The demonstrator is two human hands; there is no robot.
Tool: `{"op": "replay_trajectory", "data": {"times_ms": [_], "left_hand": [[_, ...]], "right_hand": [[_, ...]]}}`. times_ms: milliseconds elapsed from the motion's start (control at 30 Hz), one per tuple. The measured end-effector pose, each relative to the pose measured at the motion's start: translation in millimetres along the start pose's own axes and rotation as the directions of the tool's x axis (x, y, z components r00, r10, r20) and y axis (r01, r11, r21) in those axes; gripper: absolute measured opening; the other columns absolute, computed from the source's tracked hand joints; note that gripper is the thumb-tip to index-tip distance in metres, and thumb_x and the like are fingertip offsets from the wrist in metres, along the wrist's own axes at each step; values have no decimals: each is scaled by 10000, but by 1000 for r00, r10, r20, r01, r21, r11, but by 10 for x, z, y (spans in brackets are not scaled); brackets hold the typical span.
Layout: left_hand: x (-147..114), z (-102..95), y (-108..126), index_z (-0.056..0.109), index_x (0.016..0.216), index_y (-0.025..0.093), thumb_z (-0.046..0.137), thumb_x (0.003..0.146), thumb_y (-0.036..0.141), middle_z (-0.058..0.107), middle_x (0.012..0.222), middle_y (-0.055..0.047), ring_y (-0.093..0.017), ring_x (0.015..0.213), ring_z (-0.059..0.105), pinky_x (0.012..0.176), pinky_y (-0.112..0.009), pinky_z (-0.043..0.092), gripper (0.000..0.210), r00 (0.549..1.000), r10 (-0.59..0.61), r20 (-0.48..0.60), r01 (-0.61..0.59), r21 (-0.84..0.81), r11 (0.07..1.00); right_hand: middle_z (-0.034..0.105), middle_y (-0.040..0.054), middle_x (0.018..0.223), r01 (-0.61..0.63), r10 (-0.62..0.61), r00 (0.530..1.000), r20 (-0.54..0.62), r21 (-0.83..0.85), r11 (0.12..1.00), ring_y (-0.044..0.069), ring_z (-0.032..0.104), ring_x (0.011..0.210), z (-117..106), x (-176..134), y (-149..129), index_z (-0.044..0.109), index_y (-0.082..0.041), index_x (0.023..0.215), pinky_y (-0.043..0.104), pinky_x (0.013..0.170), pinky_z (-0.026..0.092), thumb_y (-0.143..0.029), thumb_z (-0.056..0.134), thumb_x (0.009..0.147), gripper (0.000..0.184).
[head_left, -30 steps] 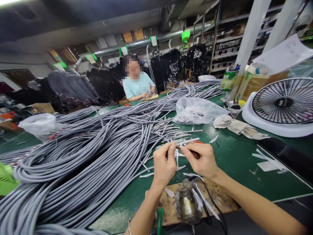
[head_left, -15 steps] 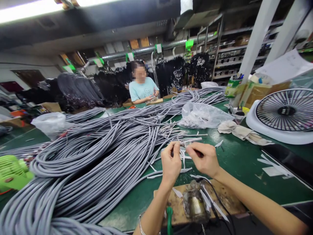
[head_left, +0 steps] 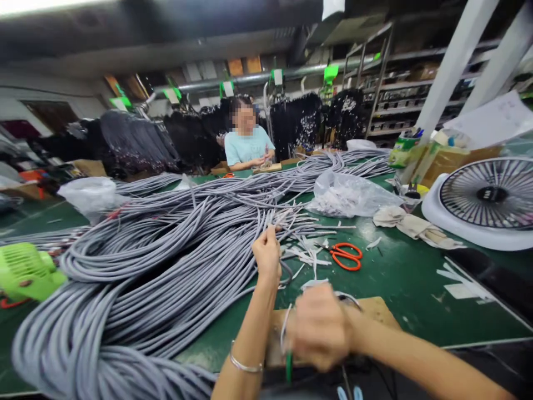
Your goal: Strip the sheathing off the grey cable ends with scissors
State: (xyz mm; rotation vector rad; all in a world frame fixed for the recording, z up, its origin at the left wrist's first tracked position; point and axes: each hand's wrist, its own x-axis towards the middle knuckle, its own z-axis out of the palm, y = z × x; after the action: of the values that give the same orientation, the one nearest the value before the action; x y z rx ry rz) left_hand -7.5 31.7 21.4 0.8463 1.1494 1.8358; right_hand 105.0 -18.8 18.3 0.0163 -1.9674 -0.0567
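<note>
My left hand (head_left: 267, 253) is closed in a pinch at the cut ends of the grey cables (head_left: 200, 278), its fingers on a cable there. Over the wooden board (head_left: 381, 312) near the front edge is my right hand (head_left: 318, 325), smeared by motion, so its fingers and anything in them cannot be made out. A green handle (head_left: 288, 366) stands just below it. Orange-handled scissors (head_left: 346, 256) lie on the green table between the hands and the fan, beside white strips (head_left: 310, 254). Light blue handles (head_left: 350, 394) show at the bottom edge.
A clear bag (head_left: 353, 194) of small pale pieces and a cloth (head_left: 412, 225) lie beyond the scissors. A white fan (head_left: 491, 194) stands at right, a small green fan (head_left: 29, 272) at left. Across the table (head_left: 416, 278) sits a co-worker (head_left: 250, 147).
My hands have parted: the left moved left to the cable ends, the right came down toward me over the board. The scissors now show where my right hand was.
</note>
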Motion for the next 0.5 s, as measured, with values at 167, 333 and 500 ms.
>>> {"op": "replay_trajectory", "data": {"times_ms": [167,333,500], "left_hand": [[-99,-30,2,509,684,147,566,747,462,188,476,101,-29,384,130,355,-154,112,326,960,-11,280,41,-100,994],[-229,-3,-62,343,556,164,527,793,431,225,493,82,-26,394,166,362,-160,131,402,936,38,350,-34,-17,999],[-257,-12,-86,353,547,163,508,807,427,228,485,78,-33,397,183,369,-175,145,401,922,38,384,-61,46,997]], "right_hand": [[531,-2,539,-742,739,669,-79,-109,661,86,432,474,-101,-34,328,566,-153,634,208,468,316,-232,434,856,270],[504,-8,528,-798,797,600,-67,-114,592,84,394,483,-140,-83,451,561,-144,602,217,490,283,-279,438,852,310],[414,-29,512,-823,822,567,-47,-43,566,76,330,482,-105,-106,405,518,-146,572,220,483,250,-301,438,849,327]]}}
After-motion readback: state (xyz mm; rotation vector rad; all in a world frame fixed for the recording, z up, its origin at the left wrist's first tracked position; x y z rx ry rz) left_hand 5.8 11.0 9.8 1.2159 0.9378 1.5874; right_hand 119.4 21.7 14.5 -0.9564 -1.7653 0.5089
